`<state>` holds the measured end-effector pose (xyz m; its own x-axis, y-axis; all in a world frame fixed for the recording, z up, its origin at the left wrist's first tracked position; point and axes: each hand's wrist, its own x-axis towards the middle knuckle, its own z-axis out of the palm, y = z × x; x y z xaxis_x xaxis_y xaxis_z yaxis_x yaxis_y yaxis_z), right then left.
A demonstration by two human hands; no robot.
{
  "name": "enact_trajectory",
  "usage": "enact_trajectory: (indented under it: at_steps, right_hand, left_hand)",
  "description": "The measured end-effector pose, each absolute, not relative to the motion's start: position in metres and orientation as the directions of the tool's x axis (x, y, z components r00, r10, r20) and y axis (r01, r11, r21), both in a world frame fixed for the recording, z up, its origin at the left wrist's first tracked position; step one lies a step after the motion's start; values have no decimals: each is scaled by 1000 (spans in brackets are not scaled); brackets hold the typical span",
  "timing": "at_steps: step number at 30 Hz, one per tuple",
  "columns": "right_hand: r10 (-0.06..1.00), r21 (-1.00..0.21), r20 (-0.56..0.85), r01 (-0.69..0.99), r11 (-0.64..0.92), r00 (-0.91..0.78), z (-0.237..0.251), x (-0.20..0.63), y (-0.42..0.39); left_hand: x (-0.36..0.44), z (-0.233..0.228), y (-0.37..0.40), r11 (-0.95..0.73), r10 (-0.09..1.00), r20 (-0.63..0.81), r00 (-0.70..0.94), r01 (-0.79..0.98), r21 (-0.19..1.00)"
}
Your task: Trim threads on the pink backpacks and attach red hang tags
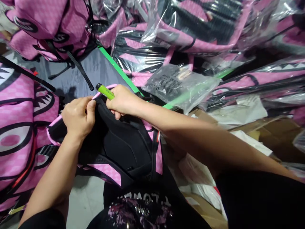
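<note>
Left hand (78, 116) is curled closed, thumb pinching the top edge of a pink-and-black backpack (119, 149) held against the person's lap. Right hand (122, 101), just beside it, grips a green lighter (105, 91) and presses fingertips onto the same rim. No brand is readable on the backpack; the shirt lettering below the wrists is illegible. Beyond the knuckles lies open grey tabletop (95, 68) bounded by a green edge strip (116, 68); bagged backpacks (190, 28) crowd behind.

Grey floor (83, 197), green-edged grey table (95, 68)
</note>
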<state>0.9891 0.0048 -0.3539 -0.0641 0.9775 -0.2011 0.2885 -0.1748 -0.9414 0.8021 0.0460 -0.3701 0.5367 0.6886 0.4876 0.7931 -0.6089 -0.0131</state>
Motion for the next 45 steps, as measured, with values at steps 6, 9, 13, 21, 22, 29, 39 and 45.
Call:
enact_trajectory:
  at_steps: [6,9,13,21,22,29,39,45]
  right_hand:
    - [991,-971,-128,204,-120,-25,-356,985,2]
    - [993,-969,-111,226,-101,-32,-359,985,1]
    - [996,-960,-92,269,-84,-20,-356,988,-7]
    - [976,-821,163,568,54,143,-362,981,-15]
    - [962,-780,224,620,81,157,-365,981,-17]
    - [959,-648,273,722,244,-79,-383,996,-22]
    - [948,-461,309,861,216,-72,-389,984,-18]
    - [924,-323,337,900,294,-181,-386,985,-21]
  left_hand:
    - [802,-367,42,-606,684,483,547,794,-41]
    - [802,-367,42,-611,678,498,541,791,-27]
    - [802,-367,41,-628,689,495,530,777,43]
    - [803,-367,41,-602,697,500,515,798,18]
    - [804,-367,41,-607,691,500,522,795,9]
    - [806,-370,44,-606,670,516,534,795,-36]
    - [805,-373,43,-637,637,542,548,771,-31]
    - [805,-371,44,-629,669,498,551,777,-15]
